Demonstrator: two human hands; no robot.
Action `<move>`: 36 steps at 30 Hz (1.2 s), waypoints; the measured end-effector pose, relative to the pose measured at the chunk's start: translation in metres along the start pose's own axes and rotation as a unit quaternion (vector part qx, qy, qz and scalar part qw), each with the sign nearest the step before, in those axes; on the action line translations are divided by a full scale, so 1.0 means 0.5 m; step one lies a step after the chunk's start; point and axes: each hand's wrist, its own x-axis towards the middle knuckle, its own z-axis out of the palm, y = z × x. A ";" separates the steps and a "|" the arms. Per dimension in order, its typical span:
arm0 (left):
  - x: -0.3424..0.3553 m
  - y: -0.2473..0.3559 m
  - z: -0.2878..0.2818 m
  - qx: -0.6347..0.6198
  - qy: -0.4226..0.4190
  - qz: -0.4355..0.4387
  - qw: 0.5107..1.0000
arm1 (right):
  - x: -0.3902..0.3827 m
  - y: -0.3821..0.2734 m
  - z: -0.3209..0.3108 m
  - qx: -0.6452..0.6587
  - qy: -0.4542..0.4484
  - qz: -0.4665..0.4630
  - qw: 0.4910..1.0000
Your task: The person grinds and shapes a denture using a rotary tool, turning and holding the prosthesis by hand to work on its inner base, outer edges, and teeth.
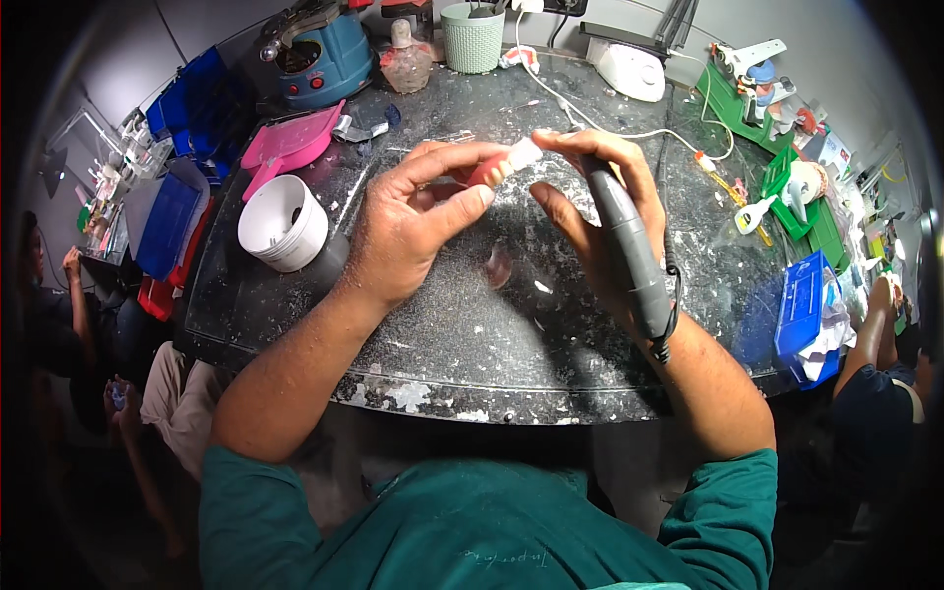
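Observation:
My left hand (pixel 403 231) pinches a pink denture (pixel 489 174) with pale teeth between thumb and fingers, above the middle of the table. A small white piece (pixel 524 153) sits at the denture's right end; its kind is unclear. The fingertips of my right hand (pixel 629 187) touch that piece, while the thumb stands apart below. A dark grey rotary handpiece (pixel 629 251) lies along my right hand, its body and cord running down to the wrist. The handpiece's working tip is hard to make out. Below the denture, a small pinkish translucent piece (pixel 498 265) lies on the table.
White debris speckles the black table (pixel 442 339). At left are a white tub (pixel 283 224), a pink dustpan (pixel 295 141) and a blue machine (pixel 320 59). A glass bottle (pixel 405 64) and mint basket (pixel 472 39) stand behind. A white cable (pixel 629 132), green bins (pixel 777 187) and blue bin (pixel 801 305) lie right.

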 end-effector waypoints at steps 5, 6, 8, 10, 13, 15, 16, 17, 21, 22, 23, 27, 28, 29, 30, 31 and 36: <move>-0.004 0.002 -0.002 0.136 0.002 0.081 0.987 | 0.000 0.009 0.009 0.013 0.011 -0.031 0.999; -0.005 0.005 -0.003 0.165 -0.009 0.087 0.982 | 0.000 0.012 0.011 0.027 0.020 -0.032 0.999; -0.007 0.006 -0.004 0.193 -0.019 0.094 0.977 | 0.000 0.014 0.010 0.019 0.018 -0.032 0.999; -0.008 0.006 -0.005 0.211 -0.019 0.102 0.972 | 0.000 0.015 0.008 0.012 0.017 -0.033 0.999; -0.007 0.005 -0.003 0.202 -0.014 0.105 0.973 | -0.003 0.017 0.006 0.011 0.020 -0.032 0.999; -0.007 0.005 -0.004 0.198 -0.014 0.105 0.974 | -0.007 0.017 0.007 0.026 0.025 0.012 0.999; -0.007 0.006 -0.003 0.193 -0.015 0.104 0.975 | -0.007 0.014 0.007 0.025 0.025 0.012 0.999; -0.006 0.005 -0.002 0.193 -0.015 0.104 0.976 | -0.006 0.011 0.008 0.046 0.029 0.015 0.998; -0.003 0.003 -0.004 0.195 -0.004 0.112 0.975 | -0.007 0.006 0.003 0.049 0.026 0.025 0.998; -0.002 0.005 -0.006 0.200 -0.026 0.110 0.973 | -0.006 0.004 0.002 0.049 0.026 0.024 0.998; -0.001 0.006 -0.006 0.200 -0.026 0.110 0.973 | -0.004 0.002 0.001 0.068 0.025 0.023 0.997; 0.001 0.007 -0.007 0.178 -0.016 0.100 0.979 | -0.004 0.001 0.002 0.132 0.026 0.036 0.990; 0.001 0.007 -0.008 0.178 -0.015 0.097 0.979 | -0.004 0.002 0.002 0.132 0.026 0.036 0.990; 0.001 0.006 -0.007 0.178 -0.015 0.097 0.979 | -0.003 0.003 0.001 0.133 0.023 0.033 0.990; 0.000 0.003 -0.006 0.162 -0.008 0.094 0.982 | -0.003 0.003 0.001 0.133 0.021 0.030 0.990; 0.001 0.000 -0.005 0.146 -0.002 0.090 0.985 | -0.002 0.002 0.000 0.132 0.021 0.030 0.991; -0.002 0.006 -0.003 0.144 0.012 0.096 0.985 | -0.002 0.000 0.001 0.141 0.018 0.067 0.988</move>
